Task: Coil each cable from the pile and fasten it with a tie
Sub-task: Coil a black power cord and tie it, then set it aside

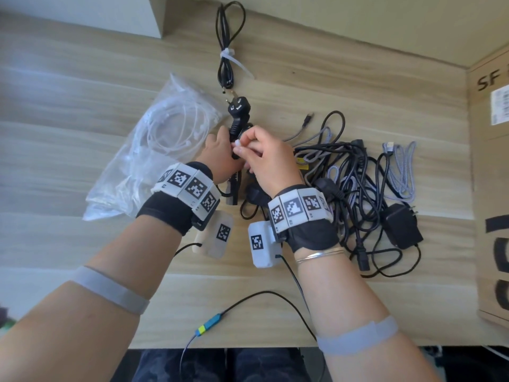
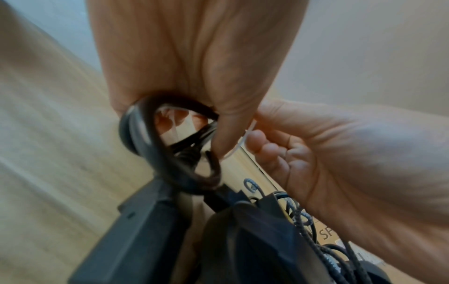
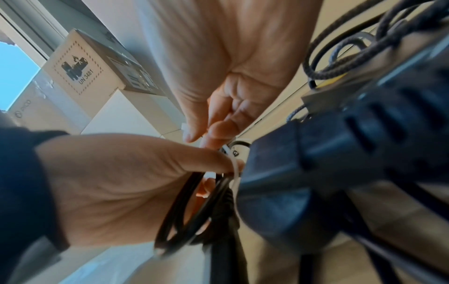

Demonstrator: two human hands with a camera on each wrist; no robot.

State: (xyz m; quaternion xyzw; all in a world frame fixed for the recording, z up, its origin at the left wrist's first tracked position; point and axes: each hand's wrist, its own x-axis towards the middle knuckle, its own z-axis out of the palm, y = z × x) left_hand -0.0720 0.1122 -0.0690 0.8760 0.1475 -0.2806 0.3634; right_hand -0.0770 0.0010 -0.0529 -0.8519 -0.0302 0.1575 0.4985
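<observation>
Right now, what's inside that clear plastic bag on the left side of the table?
The clear plastic bag holds a bundle of white zip ties, looped and curved against the film. How many there are cannot be told; the left hand covers its right edge.

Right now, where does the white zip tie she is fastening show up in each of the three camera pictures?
Head: the white zip tie is at centre, pinched by the right hand just below the black plug.
Left wrist: a pale strip right of centre, between both hands.
Right wrist: centre, a strip crossing the left hand's thumb.
Shared landmark: the coiled black power cable.
</observation>
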